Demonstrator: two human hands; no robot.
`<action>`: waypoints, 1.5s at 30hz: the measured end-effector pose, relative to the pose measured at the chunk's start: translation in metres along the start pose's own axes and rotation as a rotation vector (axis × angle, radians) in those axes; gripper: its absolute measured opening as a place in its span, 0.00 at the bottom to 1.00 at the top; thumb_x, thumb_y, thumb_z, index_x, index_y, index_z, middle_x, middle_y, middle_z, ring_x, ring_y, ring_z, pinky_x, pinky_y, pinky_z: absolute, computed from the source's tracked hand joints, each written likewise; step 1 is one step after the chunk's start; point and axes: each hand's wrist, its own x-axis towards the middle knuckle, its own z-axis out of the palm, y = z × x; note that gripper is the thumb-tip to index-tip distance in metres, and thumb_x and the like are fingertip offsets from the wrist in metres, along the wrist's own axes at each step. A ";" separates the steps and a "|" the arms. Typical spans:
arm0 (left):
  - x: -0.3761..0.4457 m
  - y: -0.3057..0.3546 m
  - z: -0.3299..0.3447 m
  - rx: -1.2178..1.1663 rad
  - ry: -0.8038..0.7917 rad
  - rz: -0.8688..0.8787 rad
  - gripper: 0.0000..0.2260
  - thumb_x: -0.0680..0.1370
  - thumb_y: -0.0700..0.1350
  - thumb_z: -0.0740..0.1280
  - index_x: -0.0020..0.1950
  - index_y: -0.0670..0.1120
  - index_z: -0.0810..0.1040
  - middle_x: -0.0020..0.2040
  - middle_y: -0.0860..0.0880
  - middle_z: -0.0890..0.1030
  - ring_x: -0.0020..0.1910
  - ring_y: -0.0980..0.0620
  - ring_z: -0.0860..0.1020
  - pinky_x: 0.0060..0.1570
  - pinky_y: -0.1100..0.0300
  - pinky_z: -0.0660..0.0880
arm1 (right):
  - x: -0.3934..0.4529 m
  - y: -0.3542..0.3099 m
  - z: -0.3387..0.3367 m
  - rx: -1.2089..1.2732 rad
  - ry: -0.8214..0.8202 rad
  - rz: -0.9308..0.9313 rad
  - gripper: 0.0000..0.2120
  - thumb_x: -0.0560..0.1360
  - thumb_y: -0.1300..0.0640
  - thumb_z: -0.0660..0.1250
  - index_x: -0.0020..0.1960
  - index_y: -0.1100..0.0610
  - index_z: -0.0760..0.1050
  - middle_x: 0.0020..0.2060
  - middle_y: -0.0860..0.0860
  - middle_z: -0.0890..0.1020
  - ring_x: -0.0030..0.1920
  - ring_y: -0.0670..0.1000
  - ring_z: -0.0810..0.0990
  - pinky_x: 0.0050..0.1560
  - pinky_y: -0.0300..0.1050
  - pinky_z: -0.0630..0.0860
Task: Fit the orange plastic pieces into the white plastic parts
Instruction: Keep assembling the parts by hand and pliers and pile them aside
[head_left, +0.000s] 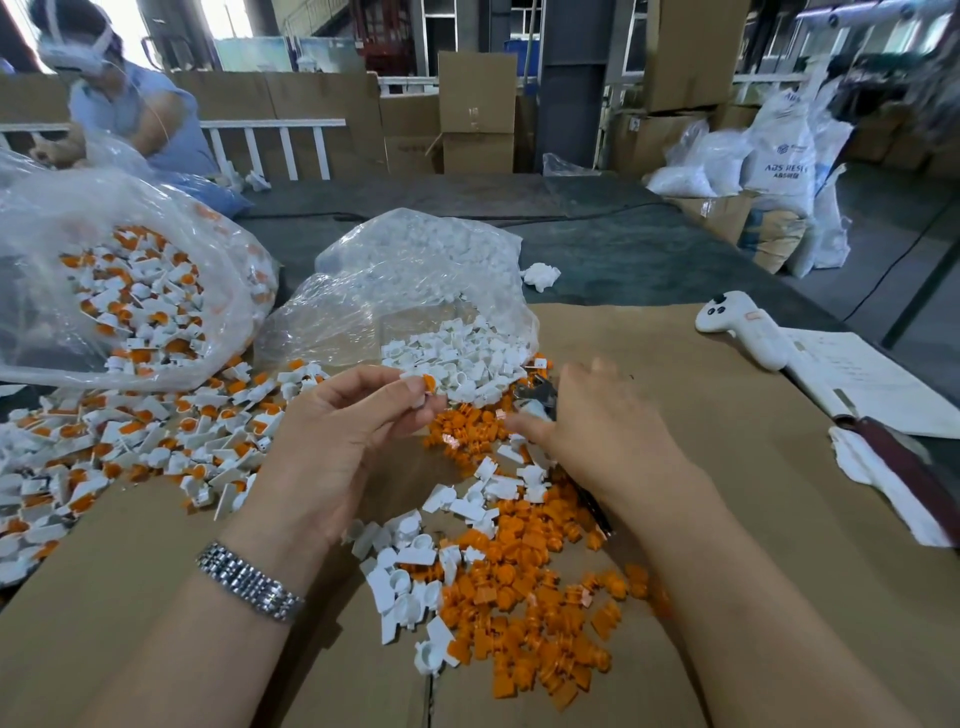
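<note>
Assembly bench seen from the head camera. The left hand (332, 441) pinches a white part (415, 392) between thumb and fingertips, an orange piece (429, 383) showing at its upper edge, apparently seated or partly seated; how fully cannot be told. The right hand (587, 431), motion-blurred, reaches with loosely extended fingers over the loose orange pieces (524, 587) on the cardboard sheet (727, 519); whether it holds anything cannot be told. Unfilled white parts (410, 577) lie just beside the orange heap, and more spill from the clear bag (415, 280) ahead. Finished pieces (130, 447) pile up at left below a second bag (119, 280). Both components look like small, light, rigid mouldings with smooth faces, likely to slip or flick away under a careless squeeze. A white part is best gripped by its flat tab, leaving the round socket free; an orange piece is best held by its edges and pressed straight in.
</note>
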 end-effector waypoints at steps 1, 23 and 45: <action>0.000 0.000 -0.001 -0.013 0.000 -0.015 0.06 0.66 0.40 0.78 0.41 0.43 0.88 0.49 0.37 0.86 0.51 0.41 0.87 0.43 0.63 0.82 | 0.000 0.003 0.002 -0.037 -0.042 0.013 0.31 0.74 0.30 0.64 0.60 0.56 0.72 0.55 0.54 0.76 0.55 0.56 0.76 0.53 0.53 0.76; 0.002 0.003 -0.005 -0.061 -0.025 -0.076 0.13 0.61 0.44 0.82 0.44 0.44 0.89 0.45 0.42 0.87 0.42 0.48 0.87 0.34 0.65 0.81 | -0.001 0.007 -0.012 0.240 -0.110 -0.043 0.10 0.80 0.48 0.63 0.41 0.51 0.72 0.38 0.54 0.79 0.34 0.49 0.75 0.32 0.45 0.69; 0.000 -0.001 -0.004 0.097 0.033 0.091 0.14 0.70 0.44 0.77 0.51 0.38 0.84 0.44 0.39 0.86 0.41 0.48 0.86 0.36 0.64 0.80 | -0.035 -0.034 -0.019 0.396 -0.143 -0.297 0.22 0.81 0.36 0.57 0.37 0.50 0.70 0.31 0.47 0.75 0.30 0.44 0.74 0.29 0.38 0.68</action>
